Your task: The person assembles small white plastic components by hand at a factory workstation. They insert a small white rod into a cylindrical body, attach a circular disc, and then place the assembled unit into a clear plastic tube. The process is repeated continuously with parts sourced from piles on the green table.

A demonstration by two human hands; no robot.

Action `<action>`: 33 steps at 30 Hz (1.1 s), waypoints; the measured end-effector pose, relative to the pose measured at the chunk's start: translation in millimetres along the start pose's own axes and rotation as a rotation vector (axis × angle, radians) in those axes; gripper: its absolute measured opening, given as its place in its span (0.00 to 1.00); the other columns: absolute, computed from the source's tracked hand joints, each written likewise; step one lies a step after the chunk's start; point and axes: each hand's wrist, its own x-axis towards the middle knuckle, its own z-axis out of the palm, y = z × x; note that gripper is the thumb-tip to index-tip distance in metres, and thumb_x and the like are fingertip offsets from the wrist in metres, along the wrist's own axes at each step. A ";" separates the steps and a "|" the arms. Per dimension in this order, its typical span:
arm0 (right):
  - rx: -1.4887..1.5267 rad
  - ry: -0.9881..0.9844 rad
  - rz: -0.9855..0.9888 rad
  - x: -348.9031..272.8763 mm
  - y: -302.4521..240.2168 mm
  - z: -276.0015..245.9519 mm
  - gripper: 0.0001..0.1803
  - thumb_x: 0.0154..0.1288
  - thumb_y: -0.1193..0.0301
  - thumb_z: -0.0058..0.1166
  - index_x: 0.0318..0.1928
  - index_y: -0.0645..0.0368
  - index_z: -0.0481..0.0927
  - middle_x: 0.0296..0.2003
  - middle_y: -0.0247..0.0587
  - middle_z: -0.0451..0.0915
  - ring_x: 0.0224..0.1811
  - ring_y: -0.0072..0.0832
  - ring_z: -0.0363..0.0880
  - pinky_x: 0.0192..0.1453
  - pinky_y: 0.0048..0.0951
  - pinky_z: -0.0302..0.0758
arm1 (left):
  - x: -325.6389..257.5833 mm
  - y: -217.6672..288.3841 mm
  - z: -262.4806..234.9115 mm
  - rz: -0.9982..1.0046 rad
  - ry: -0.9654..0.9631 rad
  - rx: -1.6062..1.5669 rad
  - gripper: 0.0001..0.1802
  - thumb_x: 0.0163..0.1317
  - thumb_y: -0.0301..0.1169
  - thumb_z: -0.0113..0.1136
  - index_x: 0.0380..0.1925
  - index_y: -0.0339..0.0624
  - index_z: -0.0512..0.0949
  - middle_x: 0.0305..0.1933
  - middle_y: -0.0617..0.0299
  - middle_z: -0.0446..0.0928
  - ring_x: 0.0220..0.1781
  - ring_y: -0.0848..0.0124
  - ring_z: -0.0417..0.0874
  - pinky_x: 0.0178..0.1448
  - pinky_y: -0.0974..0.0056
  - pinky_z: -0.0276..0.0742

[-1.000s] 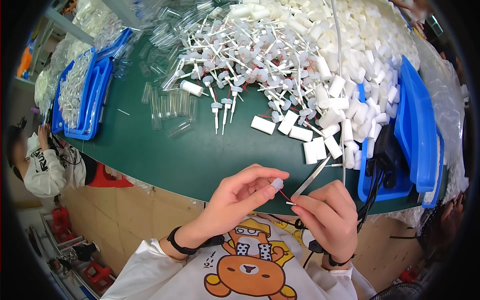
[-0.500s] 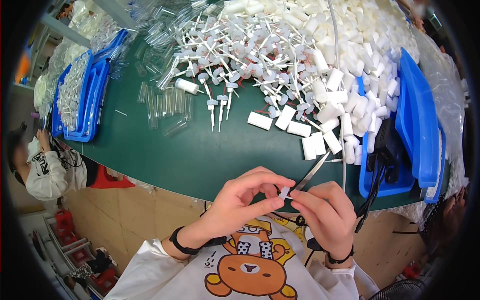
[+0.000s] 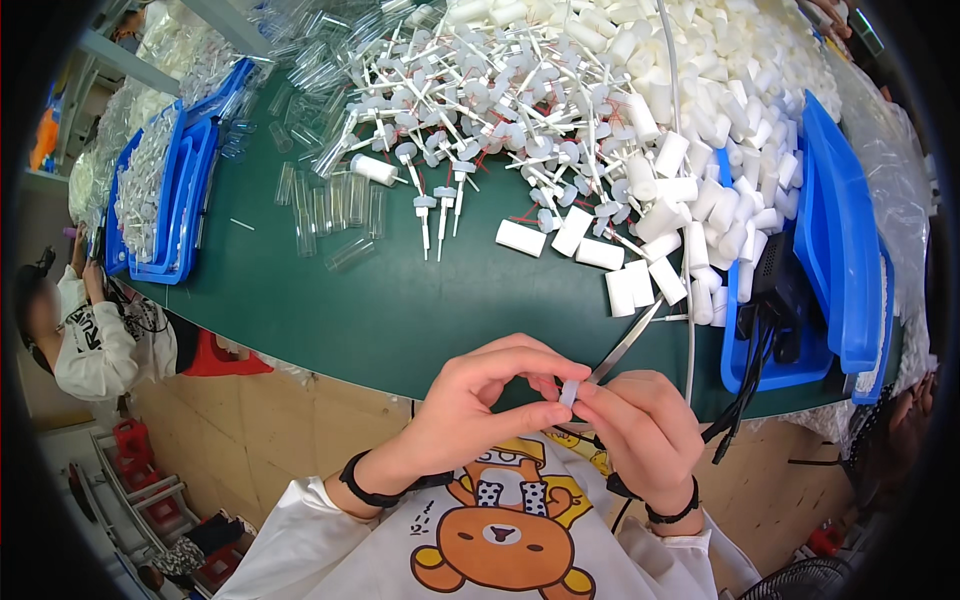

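My left hand (image 3: 490,400) pinches a small grey-white translucent cap (image 3: 569,392) between thumb and forefinger, just above my lap at the table's near edge. Against the cap's right side press the closed fingertips of my right hand (image 3: 645,425); what lies between them is hidden. A narrow metal tool (image 3: 628,345), like tweezers, reaches from behind the right fingertips onto the table; whether it is held I cannot tell. Further away, a large heap of white sticks with grey caps and red wires (image 3: 490,110) is spread out. A few such pieces (image 3: 423,225) lie apart, in front of the heap.
White cylinders (image 3: 720,80) pile up at the right, some (image 3: 520,238) loose nearer me. Clear tubes (image 3: 350,205) lie left of centre. Blue trays stand left (image 3: 180,220) and right (image 3: 840,250). A pale cable (image 3: 689,350) crosses the table; black cables (image 3: 745,390) hang off its edge.
My right fingertips have moved in against the cap, covering a thin white stick that showed beside it. The cap is now more upright. At the left, another person's arm has shifted.
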 end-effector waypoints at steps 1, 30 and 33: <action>0.033 -0.017 0.034 -0.4 -1.5 -0.4 0.16 0.41 0.82 0.63 0.36 0.70 0.78 0.28 0.42 0.73 0.23 0.31 0.72 0.23 0.25 0.69 | 0.2 0.0 -0.3 0.000 -0.001 0.020 0.17 0.50 0.16 0.60 0.43 0.31 0.75 0.44 0.54 0.72 0.46 0.68 0.74 0.52 0.65 0.68; 0.363 -0.149 0.556 -2.5 -21.5 -6.4 0.05 0.53 0.81 0.56 0.33 0.67 0.79 0.26 0.44 0.81 0.26 0.26 0.81 0.25 0.18 0.74 | -5.0 12.2 -4.2 0.188 0.018 0.462 0.16 0.43 0.20 0.66 0.36 0.38 0.81 0.31 0.60 0.77 0.32 0.71 0.78 0.34 0.71 0.73; 0.445 -0.132 0.648 -2.3 -23.2 -3.7 0.05 0.55 0.81 0.55 0.34 0.68 0.78 0.27 0.44 0.81 0.28 0.26 0.82 0.26 0.18 0.75 | -5.7 10.6 -7.7 0.172 -0.003 0.457 0.16 0.43 0.20 0.66 0.37 0.39 0.81 0.32 0.60 0.77 0.32 0.72 0.78 0.35 0.71 0.73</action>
